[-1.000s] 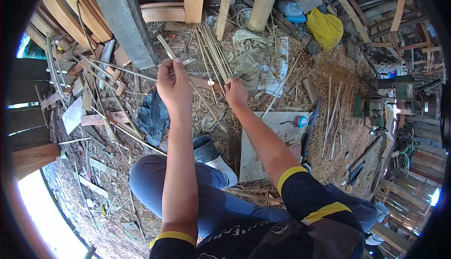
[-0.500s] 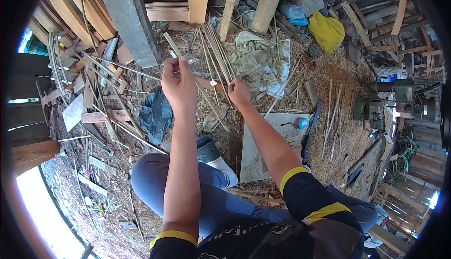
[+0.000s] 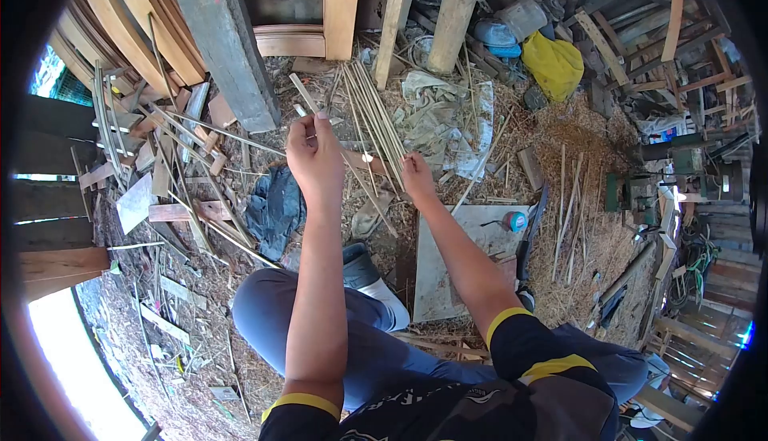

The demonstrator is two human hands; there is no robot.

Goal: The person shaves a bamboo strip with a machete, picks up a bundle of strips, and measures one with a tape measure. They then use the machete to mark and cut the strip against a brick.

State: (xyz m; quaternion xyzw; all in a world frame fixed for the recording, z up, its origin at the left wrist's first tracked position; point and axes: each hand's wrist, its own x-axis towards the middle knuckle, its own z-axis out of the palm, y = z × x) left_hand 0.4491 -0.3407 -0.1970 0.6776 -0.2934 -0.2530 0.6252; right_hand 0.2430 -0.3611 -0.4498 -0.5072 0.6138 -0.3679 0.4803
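Note:
My left hand point(image 3: 314, 157) is closed, thumb up and fingers curled. A pale wooden strip point(image 3: 372, 193) runs behind it at a slant; whether the fingers grip this strip is hidden. My right hand point(image 3: 418, 178) is pinched at the lower end of a bundle of thin wooden sticks point(image 3: 372, 113), which fan out away from me. Below the hands, a boot point(image 3: 358, 265) stands on the littered ground. A flat grey board point(image 3: 440, 253) lies under my right forearm, with a small blue-and-red round container point(image 3: 514, 221) on it.
A thick grey post point(image 3: 224, 49) and two lighter posts point(image 3: 456, 17) rise ahead. Scrap wood point(image 3: 188, 209) and a dark crumpled cloth point(image 3: 274, 209) lie at left. Farther right are a yellow sack point(image 3: 554, 65), a pale rag point(image 3: 428, 121) and wood shavings point(image 3: 576, 145).
The view has shifted slightly, so the surroundings sit lower in it. Both hands keep nearly the same pose, and more of the stick bundle shows beside my right hand.

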